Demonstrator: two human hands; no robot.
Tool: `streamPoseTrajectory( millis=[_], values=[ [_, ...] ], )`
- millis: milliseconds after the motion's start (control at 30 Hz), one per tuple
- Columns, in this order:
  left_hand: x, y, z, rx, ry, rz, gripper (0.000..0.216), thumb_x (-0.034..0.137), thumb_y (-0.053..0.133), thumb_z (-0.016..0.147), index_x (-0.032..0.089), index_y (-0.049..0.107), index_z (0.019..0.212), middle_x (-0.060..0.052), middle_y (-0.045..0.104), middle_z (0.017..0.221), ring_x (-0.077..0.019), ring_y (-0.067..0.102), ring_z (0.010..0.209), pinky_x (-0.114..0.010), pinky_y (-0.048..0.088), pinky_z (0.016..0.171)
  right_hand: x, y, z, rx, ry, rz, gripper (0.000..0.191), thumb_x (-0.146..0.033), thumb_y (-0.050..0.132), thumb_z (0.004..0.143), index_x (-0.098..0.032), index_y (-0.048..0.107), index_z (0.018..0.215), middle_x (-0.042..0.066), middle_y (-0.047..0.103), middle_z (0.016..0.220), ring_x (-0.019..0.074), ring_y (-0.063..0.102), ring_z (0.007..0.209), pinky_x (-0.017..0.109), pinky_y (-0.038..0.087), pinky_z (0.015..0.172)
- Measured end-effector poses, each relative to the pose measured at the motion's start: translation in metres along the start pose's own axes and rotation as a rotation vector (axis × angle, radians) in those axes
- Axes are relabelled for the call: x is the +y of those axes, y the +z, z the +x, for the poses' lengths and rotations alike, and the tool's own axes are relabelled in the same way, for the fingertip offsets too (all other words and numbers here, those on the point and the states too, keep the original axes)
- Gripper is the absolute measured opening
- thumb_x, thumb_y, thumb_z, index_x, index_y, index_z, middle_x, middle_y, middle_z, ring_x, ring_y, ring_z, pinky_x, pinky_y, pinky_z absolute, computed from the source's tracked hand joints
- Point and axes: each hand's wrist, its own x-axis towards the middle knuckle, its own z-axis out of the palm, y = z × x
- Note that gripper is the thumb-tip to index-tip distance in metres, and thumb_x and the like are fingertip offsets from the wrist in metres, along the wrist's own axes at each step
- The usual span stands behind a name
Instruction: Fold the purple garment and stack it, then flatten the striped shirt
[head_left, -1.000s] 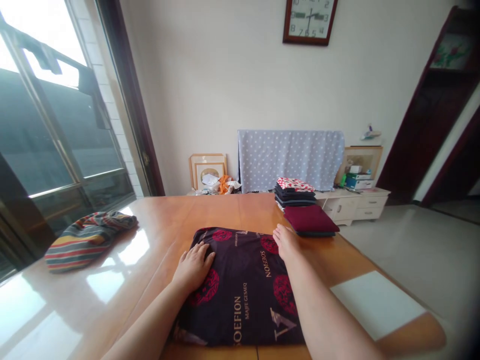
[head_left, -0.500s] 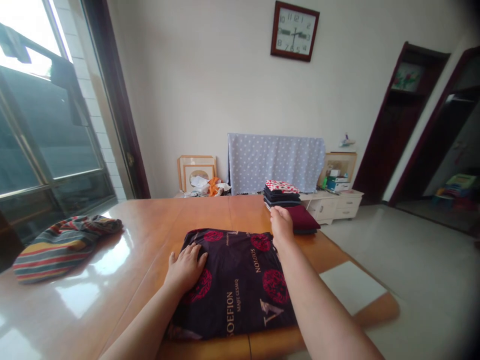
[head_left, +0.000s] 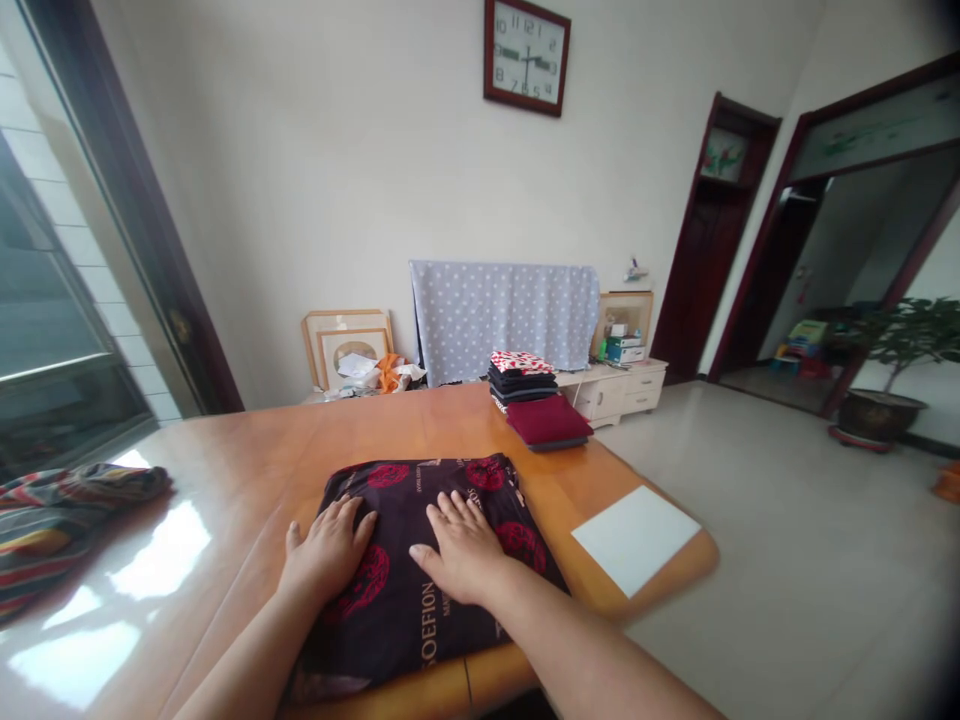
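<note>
A dark folded garment with red round patterns and gold lettering lies flat on the wooden table before me. My left hand rests on its left part, fingers spread. Across the middle of the cloth lies my right hand, palm down with the fingers apart. Neither hand grips anything. Beyond the garment, to the right, sits a maroon folded cloth on a dark one. Next to it stands a stack of folded clothes topped by a red-and-white piece.
A striped garment lies crumpled at the table's left. A white sheet is near the right edge of the table. Behind are a low white cabinet and a polka-dot cloth. A potted plant stands right.
My right hand has come from the garment's far right edge down onto its middle, fingers now spread. My left hand stays on the cloth. The view has turned right.
</note>
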Motion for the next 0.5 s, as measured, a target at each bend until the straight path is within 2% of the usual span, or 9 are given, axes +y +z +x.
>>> streamPoseTrajectory(
  millis=[133, 267, 500],
  values=[
    [0.000, -0.001, 0.000, -0.004, -0.008, -0.009, 0.057, 0.060, 0.031, 0.096, 0.027, 0.054, 0.137, -0.012, 0.046, 0.154, -0.0340, 0.039, 0.142, -0.071, 0.012, 0.114, 0.027, -0.021, -0.019, 0.010, 0.104, -0.097, 0.082, -0.065, 0.039, 0.093, -0.014, 0.030, 0.157, 0.014, 0.019, 0.164, 0.0317, 0.011, 0.153, 0.051, 0.001, 0.123],
    [0.000, -0.002, -0.002, 0.010, 0.002, -0.023, 0.058, 0.060, 0.028, 0.097, 0.026, 0.054, 0.137, -0.012, 0.047, 0.154, -0.0332, 0.041, 0.141, -0.073, 0.009, 0.113, 0.042, -0.038, -0.041, -0.023, 0.211, -0.206, 0.080, -0.067, 0.028, 0.096, -0.016, 0.027, 0.158, 0.011, 0.019, 0.165, 0.0301, 0.008, 0.154, 0.052, -0.006, 0.122],
    [0.005, -0.009, -0.008, 0.024, 0.025, -0.022, 0.056, 0.058, 0.030, 0.098, 0.025, 0.056, 0.136, -0.012, 0.049, 0.152, -0.0335, 0.042, 0.140, -0.073, 0.008, 0.114, 0.057, -0.052, -0.067, -0.033, 0.312, -0.261, 0.076, -0.067, 0.024, 0.097, -0.022, 0.025, 0.159, 0.007, 0.019, 0.165, 0.0309, 0.010, 0.153, 0.059, -0.005, 0.120]
  ],
)
